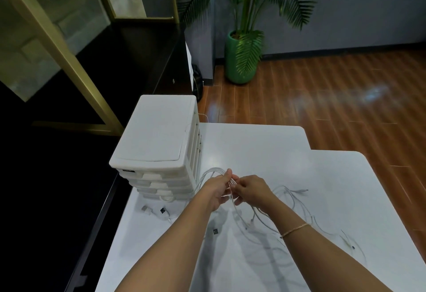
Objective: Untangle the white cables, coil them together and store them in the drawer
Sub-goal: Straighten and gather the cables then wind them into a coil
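Several white cables [289, 196] lie tangled on the white table [322, 176]. My left hand [219, 190] grips a bunch of cable loops that arch up toward the drawer unit. My right hand [252, 189] pinches the same strands just to the right, and the two hands almost touch. Loose strands trail from the hands toward the right and the near edge. The white drawer unit [161, 144] stands at the table's left, all its drawers pushed in. Cable plugs [147, 210] lie in front of the unit.
A black counter [69, 176] runs along the table's left side. A green potted palm [241, 61] stands on the wooden floor beyond the table. A small dark plug [215, 231] lies under my left forearm.
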{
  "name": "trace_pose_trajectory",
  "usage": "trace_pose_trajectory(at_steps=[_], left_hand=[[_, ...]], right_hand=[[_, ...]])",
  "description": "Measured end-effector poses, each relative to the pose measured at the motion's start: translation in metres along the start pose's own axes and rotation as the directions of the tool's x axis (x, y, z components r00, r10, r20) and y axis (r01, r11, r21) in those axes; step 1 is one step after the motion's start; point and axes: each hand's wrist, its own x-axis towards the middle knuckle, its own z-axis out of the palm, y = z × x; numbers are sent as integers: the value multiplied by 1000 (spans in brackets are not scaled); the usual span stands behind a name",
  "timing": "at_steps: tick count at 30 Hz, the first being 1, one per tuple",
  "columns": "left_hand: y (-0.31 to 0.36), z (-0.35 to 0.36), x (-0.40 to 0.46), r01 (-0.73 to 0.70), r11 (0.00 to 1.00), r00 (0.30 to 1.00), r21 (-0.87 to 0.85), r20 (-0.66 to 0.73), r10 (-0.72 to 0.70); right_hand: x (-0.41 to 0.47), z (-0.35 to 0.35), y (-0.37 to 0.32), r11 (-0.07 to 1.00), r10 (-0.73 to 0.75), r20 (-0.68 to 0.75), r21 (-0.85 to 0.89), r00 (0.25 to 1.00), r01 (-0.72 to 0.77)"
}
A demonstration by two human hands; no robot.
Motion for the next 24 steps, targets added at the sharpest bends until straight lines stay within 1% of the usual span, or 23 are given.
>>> trace_pose_trajectory(at_steps=[2,3,4,6,8,10,15,17,20,24], left_hand=[[2,1,-1,-3,1000,1000,1,-15,3],[2,1,-1,-5,1000,1000,-1,-22,5],[2,2,-1,-5,1000,1000,-3,-26,5],[3,3,-4,-6,1000,1000,-22,-21,5],[3,4,-2,-4,999,1000,-31,-6,4],[4,3,-4,-4,1000,1000,-31,-1,4],[7,6,-12,3,998,1000,-67,23,-1],[9,6,-14,7,992,1000,-124,14,-6],[13,5,-15,-4,964,1000,-265,-20,-2],[11,3,-16,-17,958,999,-288,-41,5]], right_hand=[[3,3,3,1000,3,7,-19,1000,-3],[4,5,4,1000,3,12,4,1000,-3],[4,6,5,999,0,22,52,1000,-1],[2,9,5,976,4,60,215,998,-17],[-1,8,4,916,20,108,396,994,-61],[-1,7,3,892,26,105,446,994,-71],[-2,9,3,930,3,53,367,999,-23],[-1,9,3,950,6,28,313,1000,-15],[2,9,6,972,35,-2,234,999,-33],[4,10,8,978,25,-30,208,999,-18]])
